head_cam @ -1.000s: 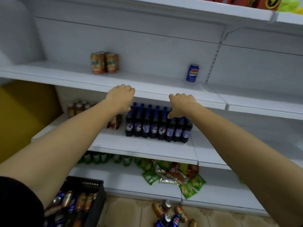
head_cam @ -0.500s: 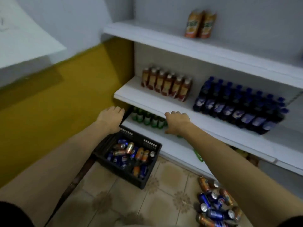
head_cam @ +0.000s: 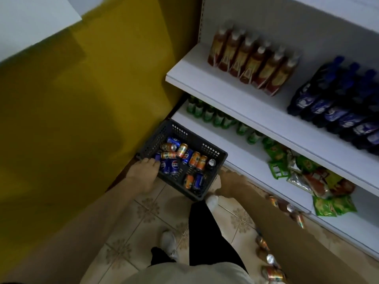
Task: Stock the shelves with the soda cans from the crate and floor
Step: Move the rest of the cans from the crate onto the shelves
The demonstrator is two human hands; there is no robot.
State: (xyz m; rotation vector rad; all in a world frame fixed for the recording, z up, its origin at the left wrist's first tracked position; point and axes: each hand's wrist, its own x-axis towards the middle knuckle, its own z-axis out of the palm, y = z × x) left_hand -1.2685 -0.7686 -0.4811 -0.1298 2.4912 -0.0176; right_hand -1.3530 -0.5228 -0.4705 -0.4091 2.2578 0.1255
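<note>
Dark plastic crate stands on the tiled floor by the shelves, holding soda cans. Left hand touches its left rim, right hand its right side; whether the fingers grip, I cannot tell. More cans lie right.

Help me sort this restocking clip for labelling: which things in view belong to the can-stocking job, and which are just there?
Part of the job:
- crate
- soda cans in the crate
- loose cans on the floor
- left hand
- right hand
- shelves

Just there:
- brown bottles
- blue bottles
- green bottles
- snack packets
</note>
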